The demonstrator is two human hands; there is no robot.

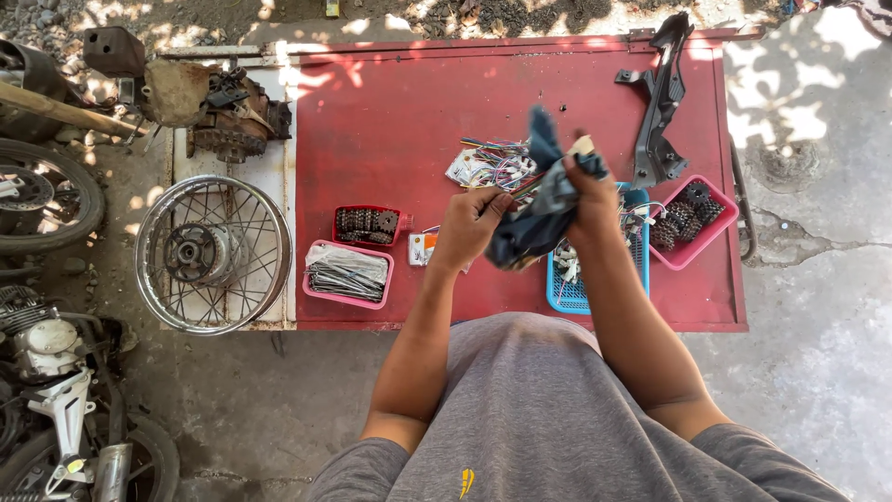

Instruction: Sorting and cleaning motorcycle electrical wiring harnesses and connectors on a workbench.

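- Both hands work a dark blue rag [539, 218] above the middle of the red worktop [390, 121], in front of the blue basket [569, 290] at its near edge.
- The right hand [587, 191] holds the rag's upper part, fingers closed around the cloth; a pale small part [583, 145] shows at the top of that fist, what it is I cannot tell.
- The left hand [469, 228] grips the rag's lower left side, fingers curled and pinching the fabric.
- To wipe well, I judge the part wants turning inside the cloth while the other hand keeps the rag taut.
- Keep it over the worktop: the wire bundle [492, 165] lies just behind, and pink trays of sprockets [692, 218] sit at the right edge, so a dropped piece could vanish among them.
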